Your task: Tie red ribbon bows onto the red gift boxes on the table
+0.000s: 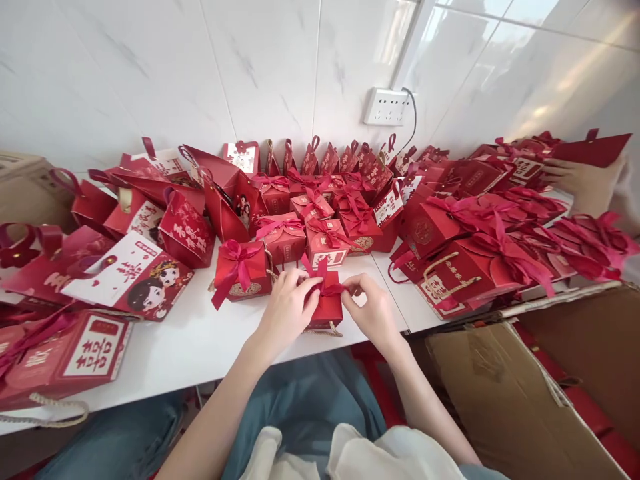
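A small red gift box (329, 311) stands at the table's front edge, right before me, with a twisted rope handle low on its near side. Across its top runs a dark pink ribbon (327, 289). My left hand (290, 299) pinches the ribbon on the left side, thumb and forefinger together. On the right, my right hand (371, 305) pinches the ribbon's other side between thumb and fingertips. Just left of my left hand sits another red box with a tied bow (241, 267). Behind the box are several more ribboned boxes (327, 241).
Red gift boxes and bags crowd the white table (200, 340) left, right and behind. An open cardboard carton (480, 373) with red items stands at lower right. Another person's hand (580, 183) holds a red bag at far right. A power socket (387, 107) is on the tiled wall.
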### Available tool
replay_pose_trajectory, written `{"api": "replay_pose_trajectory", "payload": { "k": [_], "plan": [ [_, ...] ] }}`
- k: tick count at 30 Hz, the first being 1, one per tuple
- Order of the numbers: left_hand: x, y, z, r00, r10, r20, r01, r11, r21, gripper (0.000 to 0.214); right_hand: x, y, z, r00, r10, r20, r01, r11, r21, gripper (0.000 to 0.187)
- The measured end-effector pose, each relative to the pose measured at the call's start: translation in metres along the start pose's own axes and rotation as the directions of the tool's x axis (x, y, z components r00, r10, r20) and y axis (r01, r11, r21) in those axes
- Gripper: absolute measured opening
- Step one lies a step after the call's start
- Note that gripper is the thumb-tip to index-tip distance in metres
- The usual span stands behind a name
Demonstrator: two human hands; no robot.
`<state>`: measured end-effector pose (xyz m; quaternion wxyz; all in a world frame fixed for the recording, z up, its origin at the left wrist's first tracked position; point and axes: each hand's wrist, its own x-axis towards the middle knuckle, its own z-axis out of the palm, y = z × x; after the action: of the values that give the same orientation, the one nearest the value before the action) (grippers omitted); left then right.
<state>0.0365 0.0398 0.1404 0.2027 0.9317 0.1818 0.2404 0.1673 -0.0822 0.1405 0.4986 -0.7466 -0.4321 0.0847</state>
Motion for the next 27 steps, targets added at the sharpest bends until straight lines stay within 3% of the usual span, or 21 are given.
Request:
{"api": "replay_pose_trajectory", "payload": {
  "k": [6, 12, 17, 19, 22, 27],
  "plan": [
    [0.000, -0.001, 0.002, 0.999, -0.010, -0.031, 0.010, 1.000, -0.003, 0.027, 0.006, -0.002, 0.010, 1.000, -0.004, -0.029, 0.001, 0.994, -0.111, 0.012],
    [-0.001, 0.000, 0.003, 1.000, -0.023, -0.021, 0.023, 1.000, -0.014, 0.029, 0.006, -0.008, 0.014, 0.994, -0.090, -0.065, 0.069, 0.959, -0.274, 0.024],
    [-0.001, -0.002, 0.005, 0.999, -0.021, -0.041, 0.020, 1.000, -0.015, 0.032, 0.005, -0.007, 0.010, 0.986, 0.165, 0.024, -0.163, 0.984, -0.075, 0.025],
    [-0.002, -0.003, 0.006, 0.999, -0.017, -0.044, 0.016, 1.000, -0.014, 0.032, 0.007, -0.004, 0.010, 0.976, 0.214, 0.039, -0.214, 0.977, -0.010, 0.022],
    [-0.002, -0.003, 0.007, 0.999, -0.014, -0.050, 0.013, 1.000, -0.022, 0.032, 0.008, -0.001, 0.013, 0.976, 0.217, 0.032, -0.218, 0.973, 0.074, 0.011],
    [-0.001, -0.002, 0.006, 0.999, -0.024, -0.027, 0.023, 1.000, -0.015, 0.032, 0.003, 0.001, 0.012, 0.993, 0.116, -0.018, -0.115, 0.992, 0.054, 0.013]
  ]
}}
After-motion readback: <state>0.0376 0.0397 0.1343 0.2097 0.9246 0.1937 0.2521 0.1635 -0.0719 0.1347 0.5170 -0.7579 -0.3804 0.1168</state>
